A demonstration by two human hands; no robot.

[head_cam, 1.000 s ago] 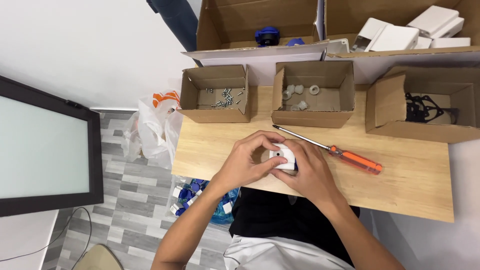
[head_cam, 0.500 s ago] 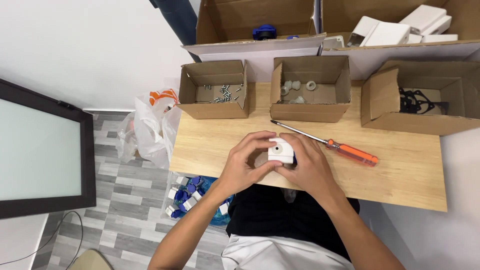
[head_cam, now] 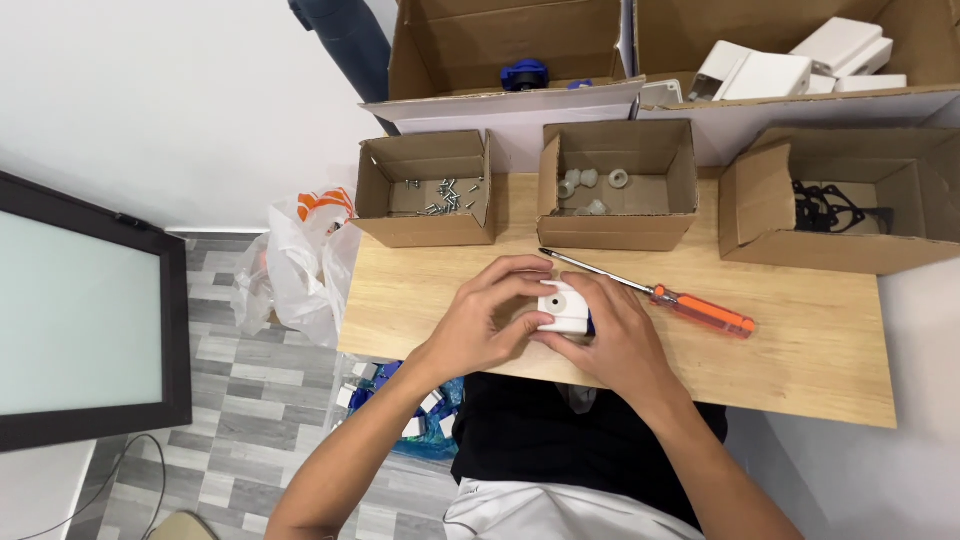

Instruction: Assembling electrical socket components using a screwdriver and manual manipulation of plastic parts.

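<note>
We hold the small white housing (head_cam: 563, 306) with both hands, left hand (head_cam: 483, 322) and right hand (head_cam: 612, 335) closed around it above the wooden table (head_cam: 800, 350). If our fingers slip, it may fall onto the screwdriver (head_cam: 655, 292) nearby.

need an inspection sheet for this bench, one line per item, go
surface: light wooden table, bare toward the right edge
job's things: small white plastic housing with a round hole, held over the table by both hands
clutter: orange-handled screwdriver; cardboard box of screws; cardboard box of white rings; cardboard box of black parts
grips: left hand and right hand both closed on the housing
cables: thin dark cord on the floor, lower left
surroundings: dark-framed screen; white plastic bag; grey plank floor
</note>
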